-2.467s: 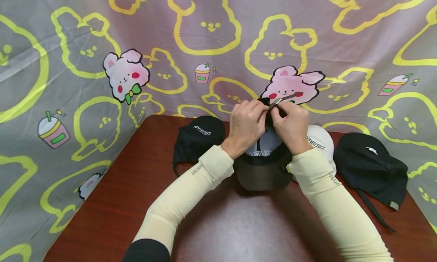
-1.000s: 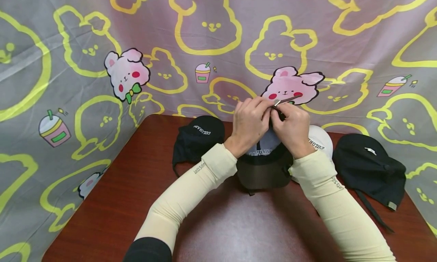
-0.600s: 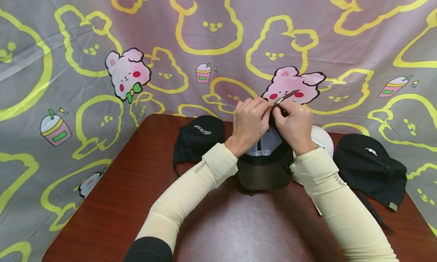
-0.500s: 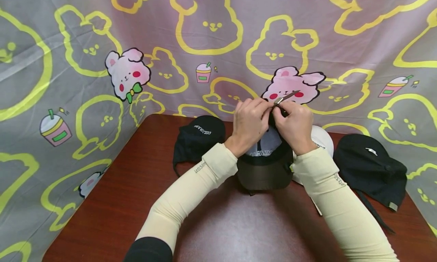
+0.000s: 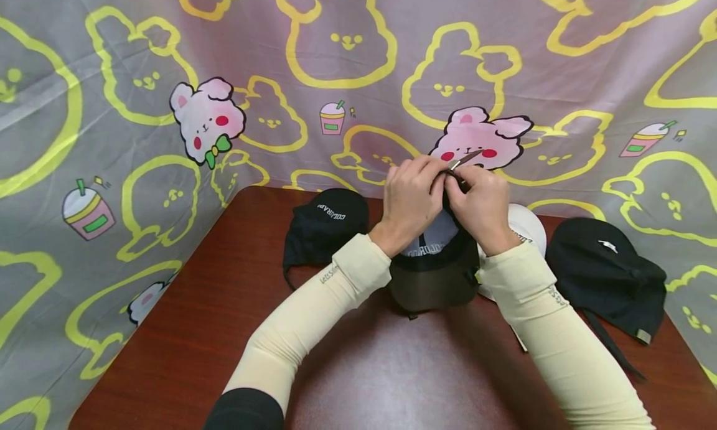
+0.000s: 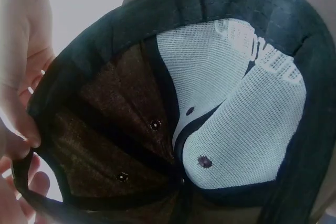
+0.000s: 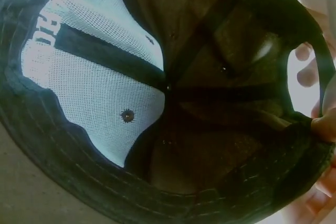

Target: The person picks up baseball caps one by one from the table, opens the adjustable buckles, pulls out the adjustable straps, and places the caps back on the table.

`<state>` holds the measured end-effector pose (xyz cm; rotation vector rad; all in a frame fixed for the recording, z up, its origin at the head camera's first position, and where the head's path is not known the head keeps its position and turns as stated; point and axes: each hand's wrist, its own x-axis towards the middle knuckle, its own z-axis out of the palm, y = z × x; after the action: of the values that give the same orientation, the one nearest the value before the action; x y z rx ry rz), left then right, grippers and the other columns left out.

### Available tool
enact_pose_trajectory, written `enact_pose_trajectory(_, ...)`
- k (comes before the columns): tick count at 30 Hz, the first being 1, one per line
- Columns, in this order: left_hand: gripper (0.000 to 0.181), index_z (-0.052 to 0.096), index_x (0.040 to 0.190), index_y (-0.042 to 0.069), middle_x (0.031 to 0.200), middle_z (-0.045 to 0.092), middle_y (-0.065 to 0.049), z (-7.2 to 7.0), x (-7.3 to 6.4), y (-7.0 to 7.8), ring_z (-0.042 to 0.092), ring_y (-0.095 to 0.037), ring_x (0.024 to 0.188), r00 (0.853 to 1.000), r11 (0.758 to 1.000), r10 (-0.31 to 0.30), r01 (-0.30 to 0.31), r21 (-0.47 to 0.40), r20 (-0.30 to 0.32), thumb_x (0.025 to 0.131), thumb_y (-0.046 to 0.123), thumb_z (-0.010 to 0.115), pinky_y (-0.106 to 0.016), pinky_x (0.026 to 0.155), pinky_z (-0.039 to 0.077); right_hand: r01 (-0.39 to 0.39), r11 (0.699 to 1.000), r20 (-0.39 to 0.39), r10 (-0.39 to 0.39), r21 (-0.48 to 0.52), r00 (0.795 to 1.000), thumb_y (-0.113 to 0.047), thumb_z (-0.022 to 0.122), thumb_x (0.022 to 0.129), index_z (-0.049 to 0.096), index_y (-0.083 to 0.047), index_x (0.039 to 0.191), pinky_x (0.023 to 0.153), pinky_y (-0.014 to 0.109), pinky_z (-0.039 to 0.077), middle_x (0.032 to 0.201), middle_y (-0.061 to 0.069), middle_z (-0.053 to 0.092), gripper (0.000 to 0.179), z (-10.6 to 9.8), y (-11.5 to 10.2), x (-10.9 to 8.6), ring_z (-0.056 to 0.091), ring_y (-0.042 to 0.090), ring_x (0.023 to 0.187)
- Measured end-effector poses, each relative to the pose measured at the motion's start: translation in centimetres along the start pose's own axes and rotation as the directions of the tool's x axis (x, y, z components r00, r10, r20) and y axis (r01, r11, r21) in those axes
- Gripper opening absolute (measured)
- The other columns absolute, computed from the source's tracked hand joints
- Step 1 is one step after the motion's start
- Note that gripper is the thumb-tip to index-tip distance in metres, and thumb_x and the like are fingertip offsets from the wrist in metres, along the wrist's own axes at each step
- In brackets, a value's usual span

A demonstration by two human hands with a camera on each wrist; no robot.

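A dark brown baseball cap (image 5: 431, 285) hangs upside out before me, its brim toward me and its inside showing. Its light mesh front panels (image 6: 236, 119) and dark sweatband (image 7: 79, 166) fill both wrist views. My left hand (image 5: 411, 200) pinches the cap's back strap on one side, and my right hand (image 5: 483, 207) pinches it on the other, the two nearly touching. Between them a small metal buckle (image 5: 453, 165) shows, with the brown strap end (image 5: 469, 158) sticking out up and right. The fingertips partly hide how strap and buckle meet.
A black cap (image 5: 330, 228) lies at the back left of the brown table (image 5: 224, 312). Behind my right forearm is a white cap (image 5: 526, 224), partly hidden. Farther right rests another black cap (image 5: 605, 268) with a trailing strap. A patterned curtain (image 5: 347, 63) stands behind the table.
The strap end beyond the buckle has shifted left and tilts a little more upward, so less of it sticks out. Both hands keep their pinch with only small movements.
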<state>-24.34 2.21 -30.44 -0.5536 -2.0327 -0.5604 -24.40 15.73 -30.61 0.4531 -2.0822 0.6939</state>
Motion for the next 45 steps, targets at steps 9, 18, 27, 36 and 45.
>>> enact_pose_trajectory(9, 0.019, 0.078, 0.099, 0.019, 0.097, 0.074, 0.004, 0.01, 0.19, -0.15, 0.067, -0.014, 0.085, 1.0, 0.999, -0.002, 0.001, -0.042, -0.028, 0.097, 0.021, 0.059, -0.029, 0.072, 0.047, 0.003, 1.0, -0.007, -0.003, 0.022, 1.0, -0.01, 0.065, 0.088, 0.073, 0.003, 0.078, 0.065, 0.05, 0.051, 0.074, 0.021, 0.072, 0.019, 0.05, -0.24, 0.02, 0.067, 0.039, 0.066)
enact_pose_trajectory(18, 0.02, 0.078, 0.1, 0.017, 0.098, 0.075, 0.002, 0.23, -0.01, -0.17, 0.068, -0.015, 0.084, 1.0, 0.998, 0.013, -0.015, -0.064, -0.021, 0.097, 0.02, 0.058, -0.03, 0.073, 0.049, -0.013, 1.0, -0.004, 0.013, 0.028, 1.0, -0.011, 0.067, 0.087, 0.074, 0.002, 0.079, 0.066, 0.05, 0.052, 0.076, 0.021, 0.072, 0.017, 0.05, -0.1, -0.37, 0.066, 0.039, 0.067)
enact_pose_trajectory(27, 0.019, 0.078, 0.099, 0.018, 0.097, 0.075, 0.004, 0.09, 0.05, -0.3, 0.067, -0.013, 0.085, 0.999, 0.999, 0.022, -0.023, -0.038, -0.023, 0.097, 0.02, 0.059, -0.028, 0.073, 0.048, 0.0, 1.0, -0.019, 0.0, 0.026, 1.0, -0.012, 0.066, 0.087, 0.072, 0.002, 0.075, 0.062, 0.049, 0.05, 0.072, 0.02, 0.071, 0.02, 0.23, -0.12, -0.24, 0.065, 0.039, 0.064)
enact_pose_trajectory(36, 0.018, 0.078, 0.097, 0.018, 0.096, 0.076, 0.004, -0.21, -0.01, -0.3, 0.067, -0.014, 0.081, 0.999, 0.998, 0.042, -0.044, -0.055, -0.033, 0.096, 0.019, 0.061, -0.029, 0.07, 0.046, 0.011, 1.0, -0.04, -0.01, 0.029, 0.999, -0.013, 0.064, 0.088, 0.071, 0.002, 0.072, 0.061, 0.048, 0.05, 0.07, 0.02, 0.07, 0.022, 0.23, -0.09, -0.29, 0.064, 0.038, 0.062)
enact_pose_trajectory(45, 0.018, 0.079, 0.098, 0.018, 0.096, 0.076, 0.004, -0.44, -0.42, -0.48, 0.067, -0.014, 0.082, 0.997, 0.998, 0.063, -0.064, -0.028, -0.036, 0.096, 0.019, 0.06, -0.029, 0.072, 0.046, -0.002, 0.999, -0.121, 0.008, 0.052, 0.993, -0.008, 0.06, 0.085, 0.066, 0.003, 0.065, 0.06, 0.049, 0.048, 0.066, 0.022, 0.067, 0.024, 0.63, 0.53, -0.34, 0.063, 0.039, 0.06)
